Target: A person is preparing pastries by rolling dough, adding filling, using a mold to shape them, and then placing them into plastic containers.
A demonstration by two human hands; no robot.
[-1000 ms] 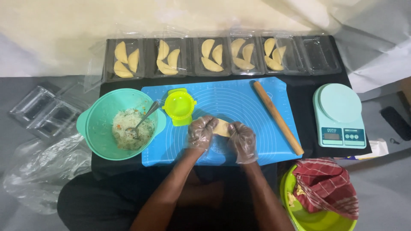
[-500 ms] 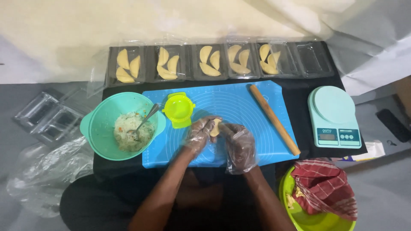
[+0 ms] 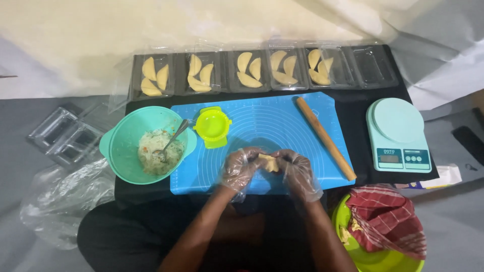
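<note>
My left hand (image 3: 240, 168) and my right hand (image 3: 297, 171), both in clear plastic gloves, meet over the near edge of a blue silicone mat (image 3: 262, 126). Between the fingertips they pinch a small pale piece of dough (image 3: 268, 162). A yellow-green dumpling press (image 3: 212, 127) lies on the mat just left of the hands. A wooden rolling pin (image 3: 325, 137) lies slanted on the mat's right side.
A teal bowl (image 3: 121, 146) with rice filling and a spoon (image 3: 174, 141) stands at the left. Clear trays holding folded dumplings (image 3: 250, 70) line the far edge. A mint kitchen scale (image 3: 397, 133) sits right; a green bowl (image 3: 373, 259) with a red checked cloth (image 3: 388, 221) is near right. Empty plastic trays (image 3: 65, 136) lie far left.
Both hands have drawn back toward me along the mat, still working the dough piece between the fingertips. The other things have stayed put.
</note>
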